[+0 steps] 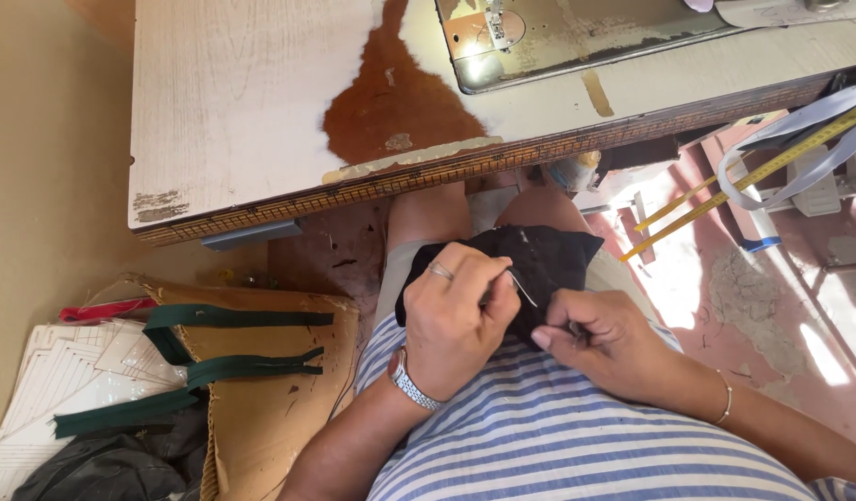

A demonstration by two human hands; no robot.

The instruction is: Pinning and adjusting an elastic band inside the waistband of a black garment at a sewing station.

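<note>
Head view, left hand (pixel 456 320) pinching needle (pixel 522 288), right hand (pixel 606 339) on black cloth (pixel 548 255) (lap)

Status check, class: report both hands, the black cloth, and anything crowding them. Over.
Left hand pinching a needle over black cloth. Right hand gripping the cloth on the lap. Worn table edge just ahead, not touching.

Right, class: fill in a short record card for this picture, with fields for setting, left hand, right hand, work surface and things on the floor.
Setting: person seated at a worn sewing table, seen from above
Left hand: wears a ring and wristwatch, pinches a thin needle over the black fabric
Right hand: wears a bracelet, grips the fabric on the lap
Work surface: sewing machine base at the table's far edge
Floor: cardboard piece with dark green strips; yellow measuring tape hanging at right
</note>
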